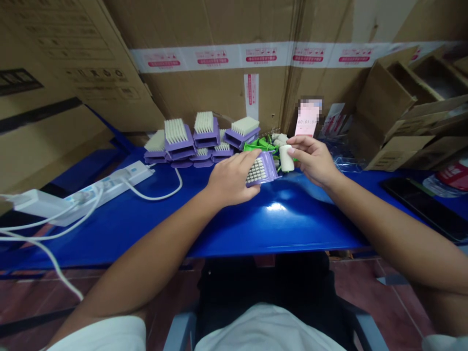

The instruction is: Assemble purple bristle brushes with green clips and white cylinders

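Observation:
My left hand (234, 180) is wrapped round a purple scrub brush (268, 167), its pale bristle tufts facing me. In my right hand (310, 158), thumb and fingers pinch a white cylinder (286, 159) upright, just right of the brush. I cannot tell whether the two touch. Behind them lie bright green plastic pieces (260, 145) and more white cylinders (280, 138), partly hidden by my hands. To the left, several similar purple brushes (180, 146) are piled with white bristles up.
On the blue table (270, 229) a white power strip (106, 187) with cables lies at left. A phone (306, 119) showing a timer leans at the back. Cardboard boxes (395, 112), a dark phone (427, 202) and a red-labelled bottle (451, 178) are at right. Large cartons (212, 92) wall the back.

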A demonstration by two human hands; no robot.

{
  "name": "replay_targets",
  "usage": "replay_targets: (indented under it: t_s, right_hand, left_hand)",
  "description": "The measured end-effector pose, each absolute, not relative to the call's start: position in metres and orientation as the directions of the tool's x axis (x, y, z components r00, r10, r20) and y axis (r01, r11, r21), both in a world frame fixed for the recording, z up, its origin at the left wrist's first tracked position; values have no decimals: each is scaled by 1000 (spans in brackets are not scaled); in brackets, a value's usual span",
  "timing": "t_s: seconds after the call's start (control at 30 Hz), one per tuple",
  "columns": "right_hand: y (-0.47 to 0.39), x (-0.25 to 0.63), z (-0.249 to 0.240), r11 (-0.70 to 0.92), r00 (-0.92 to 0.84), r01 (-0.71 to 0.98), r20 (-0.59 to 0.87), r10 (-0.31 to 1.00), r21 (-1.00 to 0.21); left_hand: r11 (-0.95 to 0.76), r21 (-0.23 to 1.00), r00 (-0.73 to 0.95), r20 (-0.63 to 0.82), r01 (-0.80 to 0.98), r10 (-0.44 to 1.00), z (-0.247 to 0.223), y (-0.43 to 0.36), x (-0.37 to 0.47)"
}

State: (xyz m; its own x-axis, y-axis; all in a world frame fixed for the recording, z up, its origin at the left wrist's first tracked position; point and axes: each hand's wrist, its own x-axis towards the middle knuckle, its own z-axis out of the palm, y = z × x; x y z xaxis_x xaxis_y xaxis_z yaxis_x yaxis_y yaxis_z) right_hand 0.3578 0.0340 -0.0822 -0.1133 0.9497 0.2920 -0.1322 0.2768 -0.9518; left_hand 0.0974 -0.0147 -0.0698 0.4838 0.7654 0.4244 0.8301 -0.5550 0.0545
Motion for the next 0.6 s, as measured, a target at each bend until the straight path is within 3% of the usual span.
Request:
replay_targets:
  t_s: [0.33,0.6]
  right_hand:
    - [21,348,-80,206,-238,-148,237,942,-967]
    - [20,349,-78,137,-282,20,126,951,-990]
  left_hand:
    - [-588,52,511,437,807,740,-74,-14,99]
    - [-573,5,509,453,819,732,-75,-15,99]
